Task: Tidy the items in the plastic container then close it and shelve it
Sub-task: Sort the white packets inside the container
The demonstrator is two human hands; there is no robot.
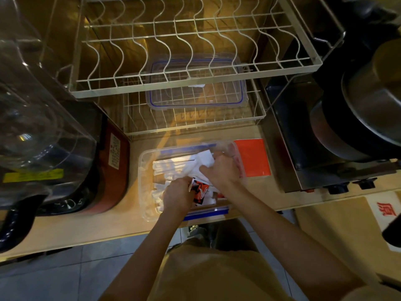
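A clear plastic container (pixel 145 192) with blue clips sits open on the wooden counter, filled with several white wrapped packets (pixel 167 168). Both of my hands are inside it. My left hand (pixel 176 197) grips an orange, black and white sachet (pixel 200 191) near the front. My right hand (pixel 221 169) closes over a bunch of white packets toward the container's right side. The container's clear lid (pixel 195 101), edged in blue, lies on the lower wire rack behind the container.
A white wire dish rack (pixel 191 81) has two tiers above the counter. An orange packet (pixel 251 157) lies right of the container. A red-brown appliance (pixel 112 170) and glass jug stand left; a metal stove with pots (pixel 355 118) stands right. A cardboard box (pixel 338 231) sits lower right.
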